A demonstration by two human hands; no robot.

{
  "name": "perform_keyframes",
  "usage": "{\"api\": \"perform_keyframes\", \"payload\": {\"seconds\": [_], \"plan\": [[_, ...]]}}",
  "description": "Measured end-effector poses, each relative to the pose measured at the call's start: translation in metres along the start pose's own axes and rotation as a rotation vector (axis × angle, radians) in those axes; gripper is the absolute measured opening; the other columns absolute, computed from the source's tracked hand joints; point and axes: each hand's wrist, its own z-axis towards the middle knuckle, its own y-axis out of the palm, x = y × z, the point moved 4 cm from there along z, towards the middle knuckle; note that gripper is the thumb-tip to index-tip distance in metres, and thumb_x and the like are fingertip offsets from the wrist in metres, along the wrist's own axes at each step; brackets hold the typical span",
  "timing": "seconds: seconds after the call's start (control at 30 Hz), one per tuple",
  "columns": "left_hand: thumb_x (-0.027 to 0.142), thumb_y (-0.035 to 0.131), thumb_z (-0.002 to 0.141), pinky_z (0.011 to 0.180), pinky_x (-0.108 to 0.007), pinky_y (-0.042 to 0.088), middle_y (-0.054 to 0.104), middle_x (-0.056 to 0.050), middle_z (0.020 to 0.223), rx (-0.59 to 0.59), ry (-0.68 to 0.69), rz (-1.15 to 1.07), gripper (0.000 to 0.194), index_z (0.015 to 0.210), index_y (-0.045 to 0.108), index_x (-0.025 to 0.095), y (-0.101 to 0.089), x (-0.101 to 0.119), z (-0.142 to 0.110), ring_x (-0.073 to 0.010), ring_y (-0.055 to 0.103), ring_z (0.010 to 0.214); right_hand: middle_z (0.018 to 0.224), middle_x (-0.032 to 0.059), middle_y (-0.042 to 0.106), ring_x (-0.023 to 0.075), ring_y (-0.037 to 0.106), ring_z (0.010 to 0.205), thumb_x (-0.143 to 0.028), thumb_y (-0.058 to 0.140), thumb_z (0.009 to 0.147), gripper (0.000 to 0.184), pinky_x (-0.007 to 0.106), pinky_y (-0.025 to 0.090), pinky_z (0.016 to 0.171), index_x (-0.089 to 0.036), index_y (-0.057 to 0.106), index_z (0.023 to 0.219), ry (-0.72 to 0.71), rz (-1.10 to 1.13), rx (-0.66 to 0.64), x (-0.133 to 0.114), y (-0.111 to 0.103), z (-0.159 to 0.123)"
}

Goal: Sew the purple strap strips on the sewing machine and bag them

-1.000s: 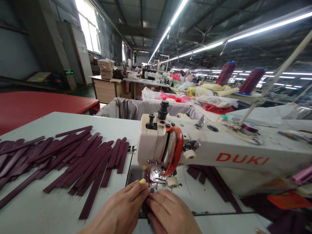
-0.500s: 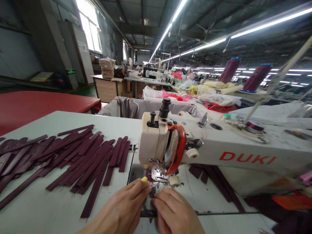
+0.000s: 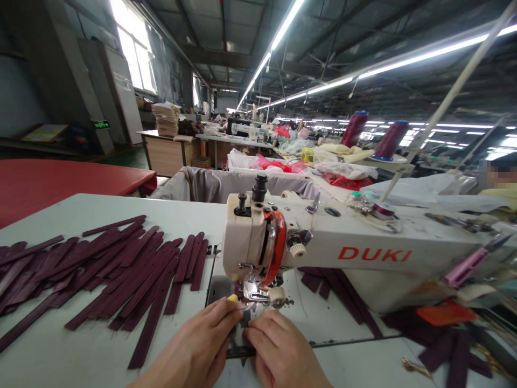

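Note:
At the sewing machine (image 3: 246, 237), my left hand (image 3: 202, 337) is closed just left of the presser foot (image 3: 258, 296), a yellow cover (image 3: 232, 298) on a fingertip. A dark purple strip (image 3: 239, 290) shows under the needle area, just beyond these fingers; its near end is hidden by them. My right hand (image 3: 283, 345) rests on the machine bed with curled fingers pressed together, in front of the white roller (image 3: 277, 297). Whatever it grips is hidden. Both hands lie close together, a narrow gap between them.
Many purple strips (image 3: 157, 285) are heaped on the table (image 3: 92, 355) to the left. More strips (image 3: 343, 293) lie under the machine arm. Pink-handled snips (image 3: 466, 267) and an orange piece (image 3: 446, 312) are at the right. Behind stands a cloth-lined bin (image 3: 210, 183).
The view has turned slightly right, so the machine and strips appear further left and more of the right side shows. My hands keep nearly the same position at the presser foot.

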Motion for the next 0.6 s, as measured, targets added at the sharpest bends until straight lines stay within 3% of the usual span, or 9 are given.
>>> {"api": "perform_keyframes", "payload": {"seconds": [0.5, 0.6], "plan": [[0.001, 0.039, 0.084, 0.094, -0.028, 0.057, 0.068, -0.009, 0.118, -0.060, -0.072, -0.089, 0.045, 0.121, 0.058, 0.018, -0.008, 0.006, 0.018, -0.0187, 0.068, 0.106, 0.085, 0.0102, 0.070, 0.0223, 0.062, 0.078, 0.002, 0.044, 0.073, 0.036, 0.033, 0.060, 0.072, -0.013, 0.069, 0.094, -0.039, 0.029, 0.032, 0.006, 0.002, -0.002], [0.003, 0.035, 0.087, 0.083, -0.027, 0.058, 0.069, -0.007, 0.099, -0.057, -0.118, -0.126, 0.035, 0.100, 0.063, 0.019, -0.013, -0.002, 0.021, -0.0184, 0.069, 0.090, 0.085, 0.0091, 0.071, 0.0218, 0.063, 0.077, 0.002, 0.045, 0.069, 0.038, 0.032, 0.060, 0.071, -0.013, 0.069, 0.095, -0.051, 0.015, 0.058, 0.004, 0.005, -0.002]]}}
